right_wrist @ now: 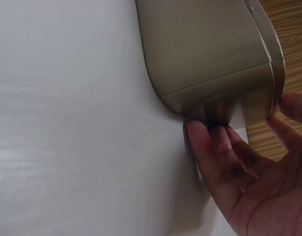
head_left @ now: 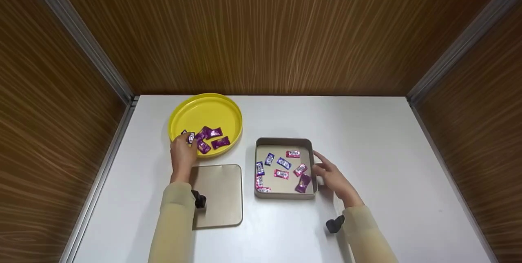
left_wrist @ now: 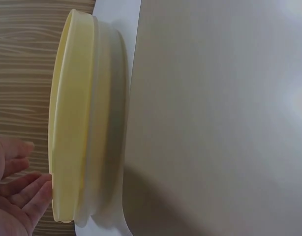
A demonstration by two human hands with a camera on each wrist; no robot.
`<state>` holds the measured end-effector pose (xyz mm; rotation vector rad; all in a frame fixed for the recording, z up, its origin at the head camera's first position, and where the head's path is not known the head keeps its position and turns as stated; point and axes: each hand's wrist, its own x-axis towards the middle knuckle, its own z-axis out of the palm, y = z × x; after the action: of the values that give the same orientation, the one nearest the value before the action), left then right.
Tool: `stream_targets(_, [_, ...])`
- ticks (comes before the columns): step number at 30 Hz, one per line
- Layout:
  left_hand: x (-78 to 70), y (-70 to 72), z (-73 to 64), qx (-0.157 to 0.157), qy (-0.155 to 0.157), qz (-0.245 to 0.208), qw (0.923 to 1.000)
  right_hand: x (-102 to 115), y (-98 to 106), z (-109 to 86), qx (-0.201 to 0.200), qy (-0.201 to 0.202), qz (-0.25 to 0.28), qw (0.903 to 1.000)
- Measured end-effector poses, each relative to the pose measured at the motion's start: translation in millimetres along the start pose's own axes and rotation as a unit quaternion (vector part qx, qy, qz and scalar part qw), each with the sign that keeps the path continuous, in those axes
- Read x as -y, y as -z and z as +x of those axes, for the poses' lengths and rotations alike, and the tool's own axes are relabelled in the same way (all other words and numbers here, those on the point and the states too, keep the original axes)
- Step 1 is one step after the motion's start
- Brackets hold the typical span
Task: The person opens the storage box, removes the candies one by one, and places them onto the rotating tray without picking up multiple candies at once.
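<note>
My left hand reaches over the near-left rim of a yellow plate. Between its thumb and fingers in the head view shows a small wrapped candy; the left wrist view shows the fingers loose at the rim, with no candy visible. Several dark purple candies lie in the plate beside the hand. My right hand rests against the right side of an open metal tin, fingertips on its outer wall and rim. Inside are pink candies, blue ones and a larger purple one.
A flat metal lid lies on the white table, left of the tin and under my left wrist. Wood-grain panels stand behind and on both sides. Black wrist mounts stick out from my cuffs.
</note>
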<state>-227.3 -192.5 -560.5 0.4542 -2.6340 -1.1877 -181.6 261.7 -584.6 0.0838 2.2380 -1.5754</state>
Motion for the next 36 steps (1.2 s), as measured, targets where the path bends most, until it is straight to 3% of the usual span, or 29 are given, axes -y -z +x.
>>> stream_targets(8, [-17.8, -6.6, -15.4, 0.027, -0.077, -0.035, 0.9961, 0, 1, -0.3, 0.003, 0.003, -0.003, 1.0])
stream_targets(15, [-53.8, -8.7, -30.5, 0.061, -0.162, -0.085, 0.9813, 1, 1, 0.1, 0.002, -0.002, -0.003, 1.0])
stream_targets(19, [-70.5, -14.5, -41.1, 0.084, -0.186, -0.061, 0.9771, 11, 1, -5.7, 0.011, -0.005, -0.001, 0.9999])
stream_targets(21, [-77.1, -18.6, -47.1, 0.113, -0.186, -0.043, 0.9751, 20, 0, -11.0, 0.016, -0.006, 0.002, 0.9999])
stream_targets(25, [-88.2, -28.2, -59.7, 0.183, -0.194, -0.018, 0.9638, 34, -1, -21.1, 0.02, -0.005, 0.002, 0.9998])
stream_targets(28, [-93.8, -36.5, -68.2, 0.216, -0.208, 0.001, 0.9539, 37, -2, -23.5, 0.023, -0.004, 0.006, 0.9997])
stream_targets(31, [-98.9, -44.9, -75.9, 0.24, -0.224, 0.028, 0.9441, 35, -2, -22.5, 0.027, -0.006, 0.013, 0.9995])
stream_targets(36, [-106.5, -62.1, -89.1, 0.276, -0.226, 0.073, 0.9312, 8, 0, -7.5, 0.015, -0.008, 0.017, 0.9997])
